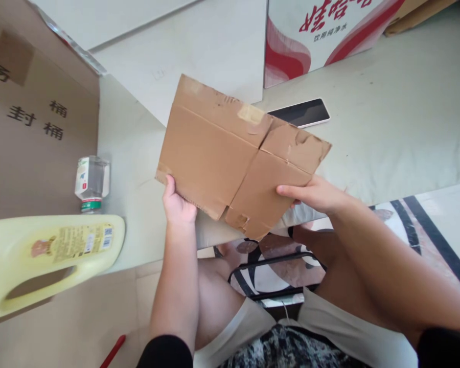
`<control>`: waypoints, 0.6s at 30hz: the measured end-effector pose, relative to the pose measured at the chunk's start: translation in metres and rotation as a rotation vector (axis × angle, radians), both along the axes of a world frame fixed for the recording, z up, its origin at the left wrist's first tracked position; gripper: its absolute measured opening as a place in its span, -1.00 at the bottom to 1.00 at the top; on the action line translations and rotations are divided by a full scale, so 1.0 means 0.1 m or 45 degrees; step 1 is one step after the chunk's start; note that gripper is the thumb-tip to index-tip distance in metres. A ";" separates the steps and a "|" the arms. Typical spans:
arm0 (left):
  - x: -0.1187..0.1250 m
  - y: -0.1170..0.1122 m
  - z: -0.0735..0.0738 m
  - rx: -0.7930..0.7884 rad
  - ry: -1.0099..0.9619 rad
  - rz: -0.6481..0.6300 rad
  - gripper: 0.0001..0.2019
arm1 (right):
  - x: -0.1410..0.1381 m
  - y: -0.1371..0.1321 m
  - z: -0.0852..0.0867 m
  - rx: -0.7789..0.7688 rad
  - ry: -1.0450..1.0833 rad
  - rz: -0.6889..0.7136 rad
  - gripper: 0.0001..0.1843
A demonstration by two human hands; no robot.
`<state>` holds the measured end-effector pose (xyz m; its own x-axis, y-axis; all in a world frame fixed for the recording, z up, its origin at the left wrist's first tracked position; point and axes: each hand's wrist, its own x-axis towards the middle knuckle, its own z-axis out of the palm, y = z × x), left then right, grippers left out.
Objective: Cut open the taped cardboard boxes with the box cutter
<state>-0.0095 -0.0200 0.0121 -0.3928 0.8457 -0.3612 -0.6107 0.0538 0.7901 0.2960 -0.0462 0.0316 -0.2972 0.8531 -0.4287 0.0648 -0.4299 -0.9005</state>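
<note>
A flattened brown cardboard box [210, 153] is held up in front of me, tilted, with torn edges and a patch of yellowish tape near its top. My left hand [179, 203] grips its lower left edge, thumb on the face and the other fingers behind. At the right edge, my right hand [316, 194] pinches the cardboard, the thumb lying on its front and the fingers mostly hidden underneath. Behind the upper right corner lies a phone [304, 113] with a dark screen, partly covered by the cardboard.
To the left are a clear bottle with a green cap [92, 184], a large pale yellow jug [61, 255] and a big printed carton [34, 133]. White boxes [207, 46] and a red-and-white carton [291, 51] stand at the back. A red stick [113, 351] shows low left.
</note>
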 end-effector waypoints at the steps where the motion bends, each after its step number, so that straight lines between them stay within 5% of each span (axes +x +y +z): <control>1: 0.00 0.01 0.00 0.014 0.003 -0.025 -0.67 | -0.01 -0.01 0.01 -0.045 -0.006 0.007 -0.28; 8: -0.04 0.00 0.00 -0.006 -0.026 -0.152 -0.72 | -0.04 -0.05 0.15 0.056 0.198 -0.298 -0.35; 13: -0.07 -0.02 0.10 -0.076 -0.100 -0.177 -0.75 | 0.07 -0.25 0.21 -0.054 0.011 -0.203 -0.37; 18: -0.10 -0.07 0.25 -0.171 -0.169 -0.185 -0.79 | 0.67 -0.56 0.39 0.091 0.001 -0.770 -0.47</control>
<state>-0.0199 -0.0272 0.0370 -0.2124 0.8305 -0.5149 -0.6869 0.2479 0.6832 0.3632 -0.1019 0.0703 0.2486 0.8974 -0.3645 -0.1728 -0.3291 -0.9283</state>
